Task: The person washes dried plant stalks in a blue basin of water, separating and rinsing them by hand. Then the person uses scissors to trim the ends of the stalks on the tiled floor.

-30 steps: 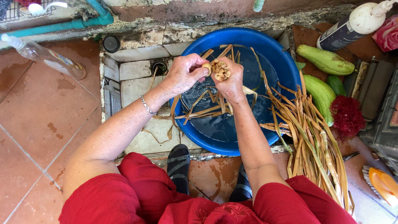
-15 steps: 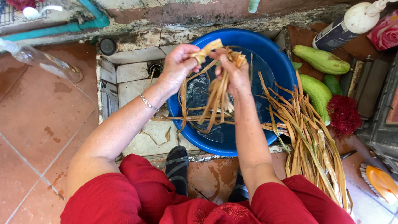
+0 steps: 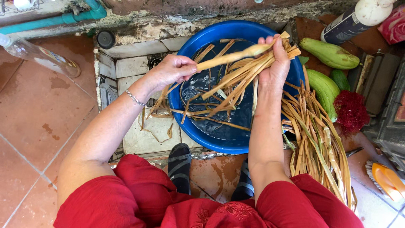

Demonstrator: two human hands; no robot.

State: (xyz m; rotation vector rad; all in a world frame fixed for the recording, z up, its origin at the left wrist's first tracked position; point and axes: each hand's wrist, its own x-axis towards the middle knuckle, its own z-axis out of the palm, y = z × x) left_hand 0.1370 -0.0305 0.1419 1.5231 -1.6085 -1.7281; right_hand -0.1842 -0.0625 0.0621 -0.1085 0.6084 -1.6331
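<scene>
Far left of the blue basin (image 3: 192,122), a clear plastic bottle (image 3: 40,55) with a pale label band lies tilted on the red floor tiles; a teal pipe (image 3: 50,19) runs along the wall above it. Between bottle and basin sits a small round black cap (image 3: 105,39).

My left hand (image 3: 171,69) hovers over the basin's left rim, fingers pinched closed on the near end of one long, pale strip (image 3: 236,55) that runs rightward across the basin. My right hand (image 3: 276,63) is over the basin's right side, palm open toward me, fingers wrapped around the top of a bundle of dried leaf strips (image 3: 236,82); the loose ends fan down and left toward the dark water (image 3: 219,122).

Just right of the basin, a heap of more dried strips (image 3: 320,147) lies on the floor. Beyond it lie green squashes (image 3: 327,52) and a dark red tufted flower (image 3: 350,112). Above these, a dark cylindrical bottle with a white rounded top (image 3: 354,19) leans at the frame's upper right. An orange-handled brush (image 3: 386,179) rests lower right of the basin.
</scene>
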